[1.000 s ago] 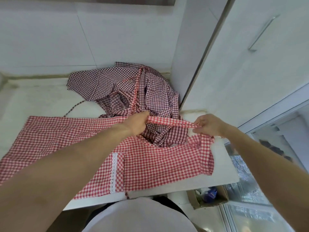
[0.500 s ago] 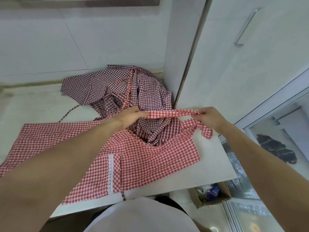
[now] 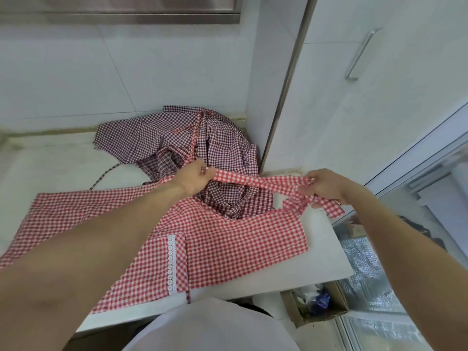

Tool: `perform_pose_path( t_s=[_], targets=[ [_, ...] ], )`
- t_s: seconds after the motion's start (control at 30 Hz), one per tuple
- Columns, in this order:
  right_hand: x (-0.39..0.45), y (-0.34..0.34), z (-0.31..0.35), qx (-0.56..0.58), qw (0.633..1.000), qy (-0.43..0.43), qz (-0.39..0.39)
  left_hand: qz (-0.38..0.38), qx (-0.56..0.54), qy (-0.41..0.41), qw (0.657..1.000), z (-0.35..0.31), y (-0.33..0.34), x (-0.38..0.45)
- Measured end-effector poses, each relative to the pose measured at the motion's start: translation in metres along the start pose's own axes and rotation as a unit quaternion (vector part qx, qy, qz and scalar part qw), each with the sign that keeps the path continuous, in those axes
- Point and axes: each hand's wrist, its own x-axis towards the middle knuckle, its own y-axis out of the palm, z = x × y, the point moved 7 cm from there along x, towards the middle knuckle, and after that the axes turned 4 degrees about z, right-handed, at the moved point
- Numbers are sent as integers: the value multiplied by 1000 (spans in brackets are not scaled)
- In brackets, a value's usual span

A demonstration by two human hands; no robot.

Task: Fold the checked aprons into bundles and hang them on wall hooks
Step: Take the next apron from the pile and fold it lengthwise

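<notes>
Left hand, right hand: both arms outstretched, fingers pinching strap of red apron, held taut above table.

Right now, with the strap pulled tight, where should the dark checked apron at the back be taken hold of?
Take the dark checked apron by its flat upper left panel, coming from the left over the bare counter. That part lies spread out; its right side is bunched and lies under the red strap held between left hand and right hand.

A single head-worn wide-angle camera is looking steeply down and forward, close over the white counter, with both forearms entering from the frame's bottom corners.
</notes>
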Motion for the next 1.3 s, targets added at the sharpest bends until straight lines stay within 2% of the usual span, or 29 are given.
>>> perform_pose_path(
  t_s=[0.07, 0.17, 0.27, 0.37, 0.43, 0.47, 0.5, 0.57, 0.6, 0.67, 0.73, 0.77, 0.8, 0.87, 0.9, 0.97, 1.03, 1.07, 1.13, 1.17, 1.2, 1.23, 1.3],
  targets=[
    [-3, -4, 11, 34, 996, -37, -74, 51, 25, 1, 998, -6, 3, 1],
    [-12, 4, 30, 150, 985, -60, -58, 121, 147, 2, 982, -15, 7, 0],
    [-23, 8, 51, 184, 978, -87, -42, 126, 246, 18, 961, -28, 13, 4],
    [-35, 3, 66, 179, 973, -134, -52, 99, 263, 29, 959, -38, 19, 13],
    [-44, -6, 73, 131, 977, -161, -58, 77, 257, 22, 963, -41, 16, 20],
    [-49, -14, 74, 68, 979, -175, -74, 61, 248, 13, 967, -40, 13, 22],
    [-55, -24, 73, -18, 977, -184, -111, 38, 235, 8, 971, -40, 8, 25],
    [-59, -49, 66, -178, 942, -185, -215, -4, 197, -8, 980, -34, -4, 27],
    [-59, -61, 58, -219, 924, -168, -265, -24, 172, -18, 985, -28, -9, 27],
    [-60, -83, 37, -230, 901, -112, -351, -62, 131, -27, 989, -22, -19, 26],
    [-59, -95, 17, -131, 910, -78, -386, -89, 105, -27, 990, -21, -25, 23],
    [-56, -95, 7, -21, 926, -72, -371, -94, 94, -24, 991, -21, -27, 23],
    [-51, -89, -1, 113, 937, -64, -323, -95, 82, -19, 992, -22, -27, 23],
    [-40, -66, -5, 336, 922, -52, -186, -83, 44, -6, 996, -22, -26, 26],
    [-35, -58, -4, 391, 909, -54, -134, -65, 16, -1, 998, -22, -23, 28],
    [-29, -50, 1, 426, 900, -59, -80, -3, -66, 8, 998, -27, -15, 27],
    [-27, -49, 5, 388, 917, -52, -83, 75, -144, 16, 987, -36, -9, 22],
    [-26, -48, 7, 322, 942, -40, -90, 118, -153, 20, 981, -41, -7, 18],
    [-26, -39, 15, 70, 996, -2, -50, 206, -81, 33, 975, -49, -3, 10],
    [-27, -33, 18, -90, 996, 27, -8, 238, -22, 38, 970, -52, 0, 7],
    [-27, -25, 23, -228, 972, 45, 28, 252, 24, 38, 967, -52, 2, 5],
    [-27, -19, 27, -301, 951, 51, 44, 254, 47, 40, 965, -54, 4, 5],
    [-24, -1, 47, -313, 949, -6, 39, 248, 20, 55, 967, -61, 8, 4]
  ],
)
